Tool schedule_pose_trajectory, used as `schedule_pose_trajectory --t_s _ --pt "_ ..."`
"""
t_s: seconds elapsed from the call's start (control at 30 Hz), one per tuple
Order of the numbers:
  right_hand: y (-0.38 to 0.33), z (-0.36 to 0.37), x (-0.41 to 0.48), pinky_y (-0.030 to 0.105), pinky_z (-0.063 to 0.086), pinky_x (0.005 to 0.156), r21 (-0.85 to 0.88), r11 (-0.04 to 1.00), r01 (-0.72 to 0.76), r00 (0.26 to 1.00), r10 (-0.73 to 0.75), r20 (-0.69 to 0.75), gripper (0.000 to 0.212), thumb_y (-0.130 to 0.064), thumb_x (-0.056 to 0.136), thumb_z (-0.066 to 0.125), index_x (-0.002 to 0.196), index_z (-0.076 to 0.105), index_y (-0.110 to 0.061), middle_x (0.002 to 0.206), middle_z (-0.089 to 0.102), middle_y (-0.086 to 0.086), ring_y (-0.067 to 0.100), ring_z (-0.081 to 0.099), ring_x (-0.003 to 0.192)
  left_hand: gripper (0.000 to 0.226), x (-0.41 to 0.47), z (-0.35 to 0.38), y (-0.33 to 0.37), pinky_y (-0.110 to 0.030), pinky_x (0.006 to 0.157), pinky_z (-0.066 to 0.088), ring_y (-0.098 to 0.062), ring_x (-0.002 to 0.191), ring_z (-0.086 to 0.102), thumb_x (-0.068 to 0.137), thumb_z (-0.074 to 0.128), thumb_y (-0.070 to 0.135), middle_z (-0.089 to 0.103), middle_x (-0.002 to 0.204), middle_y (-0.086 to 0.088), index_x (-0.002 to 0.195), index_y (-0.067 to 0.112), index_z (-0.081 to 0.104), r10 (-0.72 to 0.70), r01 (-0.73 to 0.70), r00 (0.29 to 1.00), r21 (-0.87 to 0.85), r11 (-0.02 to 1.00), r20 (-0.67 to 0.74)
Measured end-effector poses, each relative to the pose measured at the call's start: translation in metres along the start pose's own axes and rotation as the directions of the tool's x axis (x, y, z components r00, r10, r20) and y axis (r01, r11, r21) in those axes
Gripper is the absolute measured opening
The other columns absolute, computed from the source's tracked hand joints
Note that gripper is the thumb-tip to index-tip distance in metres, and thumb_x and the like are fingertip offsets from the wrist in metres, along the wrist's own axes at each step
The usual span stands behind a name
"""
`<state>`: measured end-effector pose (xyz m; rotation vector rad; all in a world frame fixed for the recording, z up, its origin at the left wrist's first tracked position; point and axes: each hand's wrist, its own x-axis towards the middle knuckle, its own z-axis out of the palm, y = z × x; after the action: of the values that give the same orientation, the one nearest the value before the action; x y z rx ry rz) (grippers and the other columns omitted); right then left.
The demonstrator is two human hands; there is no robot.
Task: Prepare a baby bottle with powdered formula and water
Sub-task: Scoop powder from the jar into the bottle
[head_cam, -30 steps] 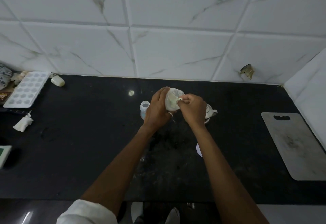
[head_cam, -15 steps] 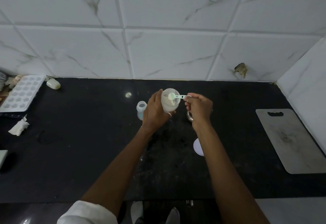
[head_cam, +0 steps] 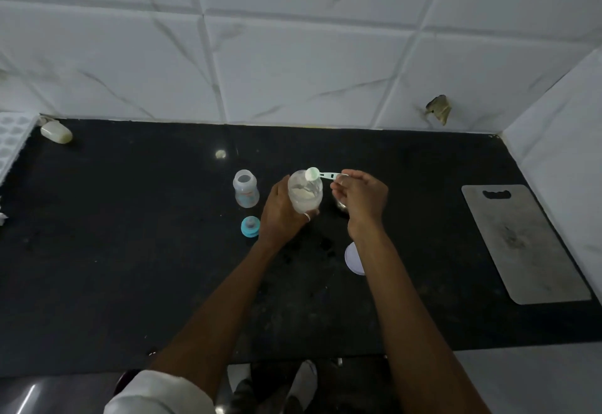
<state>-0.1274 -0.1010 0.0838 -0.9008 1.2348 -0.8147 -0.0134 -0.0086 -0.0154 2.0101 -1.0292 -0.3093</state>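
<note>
Black stone counter (head_cam: 130,250) carries the open baby bottle (head_cam: 246,188), upright and uncapped, I judge to take powder, its blue cap (head_cam: 250,226) just in front. My left hand (head_cam: 282,213) wraps the clear formula jar (head_cam: 305,193), tipping its mouth toward me. My right hand (head_cam: 361,197) pinches the scoop (head_cam: 313,173) handle, bowl over the jar's rim.

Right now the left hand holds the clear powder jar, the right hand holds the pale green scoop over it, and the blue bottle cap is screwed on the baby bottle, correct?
Not quite: the head view shows the blue bottle cap lying on the black counter, off the open clear baby bottle. The rest holds.
</note>
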Motion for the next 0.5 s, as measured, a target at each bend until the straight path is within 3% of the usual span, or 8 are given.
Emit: schedule_pose_trajectory --t_s 0.27,0.37,0.5 --pt "0.017 0.004 0.005 0.029 0.062 0.076 0.044 0.997 -0.058 0.998 0.057 0.029 0.011 0.006 0.089 0.068 0.096 0.072 -0.003 0.095 0.075 0.019 0.025 0.075 0.084 0.085 -0.003 0.009 -0.010 -0.021 0.106 0.036 -0.012 0.130 0.049 0.069 0.088 0.038 0.055 0.139 0.003 0.142 0.021 0.047 -0.053 0.054 0.998 -0.038 0.998 0.016" --pt "0.018 0.004 0.005 0.030 0.062 0.076 0.048 0.997 -0.062 0.998 0.061 0.023 0.011 0.005 0.088 0.068 0.096 0.072 -0.002 0.093 0.075 0.019 0.025 0.076 0.084 0.111 -0.006 0.010 -0.011 -0.029 0.119 0.029 -0.018 0.146 0.033 0.067 0.090 0.046 0.037 0.157 -0.006 0.154 0.014 0.030 -0.090 0.090 0.994 -0.001 0.996 0.055" --pt "0.009 0.007 0.002 0.029 0.062 0.075 0.071 0.996 -0.054 0.999 0.053 0.012 0.010 0.005 0.089 0.068 0.093 0.071 -0.004 0.092 0.075 0.018 0.024 0.075 0.083 0.130 -0.018 0.007 -0.001 -0.027 0.118 0.015 -0.025 0.155 0.013 0.065 0.089 0.053 0.016 0.167 -0.014 0.158 0.002 0.014 -0.134 0.133 0.991 0.011 0.991 0.029"
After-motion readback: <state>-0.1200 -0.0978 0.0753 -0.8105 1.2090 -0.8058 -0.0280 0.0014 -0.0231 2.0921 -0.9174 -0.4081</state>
